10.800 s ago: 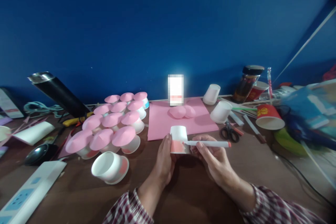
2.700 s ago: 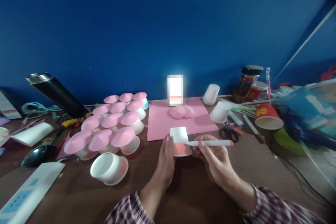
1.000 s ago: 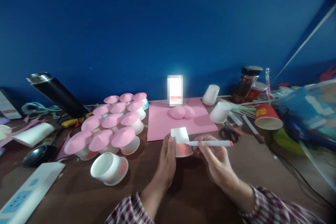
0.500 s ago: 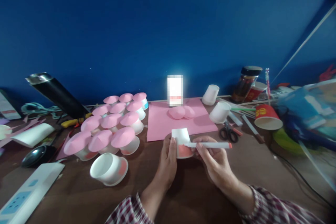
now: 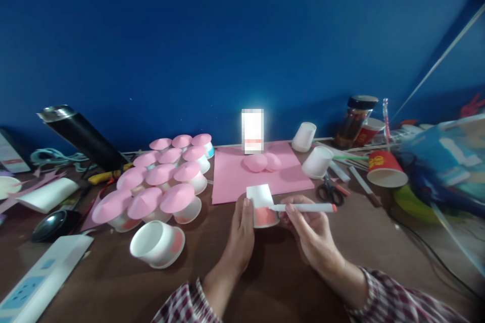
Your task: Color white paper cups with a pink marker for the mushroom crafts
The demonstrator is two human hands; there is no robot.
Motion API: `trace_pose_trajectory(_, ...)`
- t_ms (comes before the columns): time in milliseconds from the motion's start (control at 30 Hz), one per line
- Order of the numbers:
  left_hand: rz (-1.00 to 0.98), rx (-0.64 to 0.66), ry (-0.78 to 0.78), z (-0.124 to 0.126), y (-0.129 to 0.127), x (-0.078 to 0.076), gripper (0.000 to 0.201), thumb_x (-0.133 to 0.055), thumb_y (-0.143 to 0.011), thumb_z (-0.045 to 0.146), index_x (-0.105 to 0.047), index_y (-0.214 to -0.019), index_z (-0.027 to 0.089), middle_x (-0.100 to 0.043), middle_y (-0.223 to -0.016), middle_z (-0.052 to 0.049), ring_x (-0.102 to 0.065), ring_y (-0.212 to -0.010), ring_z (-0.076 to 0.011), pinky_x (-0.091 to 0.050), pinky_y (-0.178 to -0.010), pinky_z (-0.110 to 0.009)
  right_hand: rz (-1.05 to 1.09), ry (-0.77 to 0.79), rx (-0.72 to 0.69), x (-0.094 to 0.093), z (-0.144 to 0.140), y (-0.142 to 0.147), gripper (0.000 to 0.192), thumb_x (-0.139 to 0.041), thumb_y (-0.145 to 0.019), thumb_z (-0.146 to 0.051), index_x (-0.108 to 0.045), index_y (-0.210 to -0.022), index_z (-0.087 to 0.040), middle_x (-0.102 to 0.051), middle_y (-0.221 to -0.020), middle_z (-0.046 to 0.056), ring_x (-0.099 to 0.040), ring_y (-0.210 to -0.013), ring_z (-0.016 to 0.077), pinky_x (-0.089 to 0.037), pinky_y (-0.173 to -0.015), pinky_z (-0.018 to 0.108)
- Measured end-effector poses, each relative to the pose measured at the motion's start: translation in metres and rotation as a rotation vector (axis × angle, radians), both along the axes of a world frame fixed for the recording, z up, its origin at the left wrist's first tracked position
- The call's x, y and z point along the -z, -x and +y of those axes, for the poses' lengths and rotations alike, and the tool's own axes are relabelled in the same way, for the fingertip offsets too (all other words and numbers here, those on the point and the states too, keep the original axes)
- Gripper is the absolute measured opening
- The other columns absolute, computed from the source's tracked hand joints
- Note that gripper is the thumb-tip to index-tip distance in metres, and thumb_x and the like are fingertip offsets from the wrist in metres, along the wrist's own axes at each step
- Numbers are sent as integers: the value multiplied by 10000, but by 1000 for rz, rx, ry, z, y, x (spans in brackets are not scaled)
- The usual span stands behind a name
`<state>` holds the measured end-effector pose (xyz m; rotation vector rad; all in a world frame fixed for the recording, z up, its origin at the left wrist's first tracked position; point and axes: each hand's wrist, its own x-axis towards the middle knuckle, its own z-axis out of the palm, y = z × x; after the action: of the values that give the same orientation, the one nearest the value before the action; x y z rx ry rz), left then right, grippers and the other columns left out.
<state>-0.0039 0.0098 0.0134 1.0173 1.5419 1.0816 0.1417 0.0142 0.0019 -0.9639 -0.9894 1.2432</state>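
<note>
My left hand (image 5: pixel 242 232) is closed around the left side of a small white paper cup (image 5: pixel 261 197), which is upside down, its lower part coloured salmon-orange. Between the thumb and fingers of my right hand (image 5: pixel 308 227) lies a white marker (image 5: pixel 303 208) with an orange end, its tip touching the cup at the upper right edge of the coloured patch. Just beyond the cup, a sheet of pink paper (image 5: pixel 231 181) carries pink paper cones (image 5: pixel 256 162). To the left stand several cups topped with pink cones (image 5: pixel 178 197), and nearer me a pair of cups (image 5: pixel 157 245) without cones.
Two plain white cups (image 5: pixel 318 161) stand right of the pink sheet, beside black-handled scissors (image 5: pixel 329 194) and loose markers (image 5: pixel 364 185). Farther right are a red paper cup (image 5: pixel 387 169) and a lidded jar (image 5: pixel 356 118). A power strip (image 5: pixel 45 277) and a black flask (image 5: pixel 81 136) occupy the left.
The marker and my right hand have shifted slightly right. The held cup has tilted or moved a little to the left. Everything else looks the same.
</note>
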Motion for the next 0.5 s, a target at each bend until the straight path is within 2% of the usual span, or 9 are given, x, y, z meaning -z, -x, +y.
trace_pose_trajectory(267, 5, -27, -12, 0, 5, 14, 643, -382, -951, 428, -367, -1455, 29, -325, -1551, -214, -294, -1447, -302, -313, -1169, -424, 39, -11, -6, 1, 0, -1, 235, -734, -840, -408, -648, -863, -192, -600, -649, -10, -544, -587, 104, -463, -561, 206)
trace_pose_trajectory(500, -14, -62, -73, 1, 4, 12, 599, -423, -924, 469, -508, -1360, 67, -434, -1489, -226, -366, -1410, -347, -346, -1142, -478, 3, -37, -58, 1, 0, 0, 230, -732, -843, -404, -665, -885, -188, -632, -691, 8, -562, -615, 113, -474, -585, 218)
